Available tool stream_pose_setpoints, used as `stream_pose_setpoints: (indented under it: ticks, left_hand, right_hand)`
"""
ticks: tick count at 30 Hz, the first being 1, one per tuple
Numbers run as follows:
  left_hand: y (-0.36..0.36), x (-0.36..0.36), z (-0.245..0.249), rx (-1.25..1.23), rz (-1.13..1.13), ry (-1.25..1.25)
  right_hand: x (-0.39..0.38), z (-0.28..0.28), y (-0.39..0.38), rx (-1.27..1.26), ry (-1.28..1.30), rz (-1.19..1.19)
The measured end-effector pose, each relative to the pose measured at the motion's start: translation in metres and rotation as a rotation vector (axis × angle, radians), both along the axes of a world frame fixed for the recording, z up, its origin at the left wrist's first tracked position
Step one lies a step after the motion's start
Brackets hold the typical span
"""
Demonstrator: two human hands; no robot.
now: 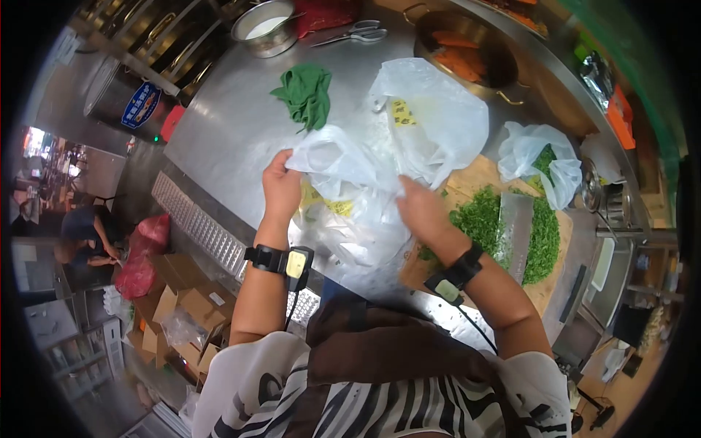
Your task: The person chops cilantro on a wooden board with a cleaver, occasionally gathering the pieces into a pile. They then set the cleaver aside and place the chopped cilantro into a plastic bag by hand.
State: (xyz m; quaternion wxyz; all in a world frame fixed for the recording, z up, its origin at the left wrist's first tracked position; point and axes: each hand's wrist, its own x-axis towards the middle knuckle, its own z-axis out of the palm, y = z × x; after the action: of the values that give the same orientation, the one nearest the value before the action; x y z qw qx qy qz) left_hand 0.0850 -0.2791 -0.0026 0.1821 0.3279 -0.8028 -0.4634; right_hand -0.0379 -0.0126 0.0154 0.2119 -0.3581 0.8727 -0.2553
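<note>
Between my two hands stretches a white translucent plastic bag (343, 157), its upper edge lifted off the steel table. My left hand (280, 186) pinches the bag's left side. At its right side, my right hand (421, 209) has its fingers closed on the plastic, a little blurred. More crumpled plastic with yellow print (339, 226) lies below. Another white bag (438, 117) rests just beyond. To the right, chopped green herbs (544, 241) and a cleaver (515, 233) lie on a round wooden cutting board (467, 175).
A green cloth (305, 95), scissors (358, 33) and a metal pot (264, 29) sit farther back. A brass pan (467, 55) holds orange pieces in liquid. A bag of greens (540, 164) stands at the right. Cardboard boxes (190, 299) and a bending person (91, 230) are at left.
</note>
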Motion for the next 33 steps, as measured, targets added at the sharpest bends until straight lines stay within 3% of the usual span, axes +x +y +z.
stream_pose_setpoints:
  ticks: [2, 3, 4, 6, 8, 11, 13, 14, 16, 18, 20, 21, 22, 24, 26, 29, 30, 32, 33]
  left_hand:
    - [-0.005, 0.011, -0.005, -0.187, 0.034, 0.418]
    - [-0.004, 0.019, -0.001, -0.181, 0.049, 0.411]
    - [0.0, 0.025, 0.03, -0.034, 0.098, 0.367]
    - [0.005, 0.032, 0.065, 0.113, 0.149, 0.317]
    - [0.011, 0.032, 0.084, 1.004, 0.436, 0.895]
    - [0.029, 0.05, 0.097, 1.07, 0.479, 0.965]
    - [0.043, 0.061, 0.097, 1.095, 0.62, 0.951]
    - [0.038, 0.08, 0.074, 1.083, 0.613, 0.953]
    - [0.009, 0.126, 0.005, 1.74, -0.761, 1.257]
    - [0.026, 0.142, -0.004, 1.624, -0.76, 1.274]
    - [0.047, 0.164, -0.002, 1.558, -0.599, 1.281]
    - [0.057, 0.172, 0.005, 1.509, -0.574, 1.297]
    - [0.079, 0.168, 0.027, 1.411, -0.148, 1.22]
    - [0.116, 0.154, 0.055, 1.161, 0.653, 1.005]
    - [0.132, 0.159, 0.051, 1.194, 0.691, 1.035]
    - [0.147, 0.166, 0.039, 1.292, 0.692, 1.065]
    - [0.151, 0.168, 0.034, 1.342, 0.673, 1.069]
    - [0.165, 0.169, 0.043, 1.268, 0.672, 1.026]
    - [0.166, 0.176, 0.032, 1.249, 0.601, 0.942]
  right_hand:
    - [-0.004, 0.01, 0.002, -0.05, 0.033, -0.011]
    - [-0.003, 0.028, 0.005, -0.205, 0.247, -0.078]
    - [-0.001, 0.044, 0.007, -0.367, 0.462, -0.148]
    - [0.007, 0.058, 0.014, -0.45, 0.522, -0.145]
    - [0.014, 0.059, 0.03, -0.528, 0.595, -0.142]
    - [0.016, 0.033, 0.055, -0.59, 0.536, -0.162]
    - [0.018, 0.009, 0.074, -0.428, 0.398, -0.144]
    - [0.02, 0.003, 0.081, -0.441, 0.396, -0.147]
    - [0.022, -0.005, 0.088, -0.184, 0.293, 0.0]
    - [0.024, -0.014, 0.088, -0.257, 0.38, 0.04]
    - [0.04, -0.009, 0.073, -0.35, 0.443, 0.114]
    - [0.051, 0.001, 0.065, -0.413, 0.291, 0.13]
    - [0.063, 0.013, 0.058, -0.464, 0.135, 0.149]
    - [0.09, 0.029, 0.042, -0.606, 0.106, 0.262]
    - [0.117, 0.038, 0.027, -0.599, -0.084, 0.402]
    - [0.144, 0.013, -0.006, -0.168, -0.289, 0.441]
    - [0.151, 0.001, -0.009, -0.168, -0.287, 0.454]
    - [0.167, -0.013, -0.015, -0.406, -0.141, 0.368]
    - [0.168, -0.02, -0.022, -0.282, -0.256, 0.382]
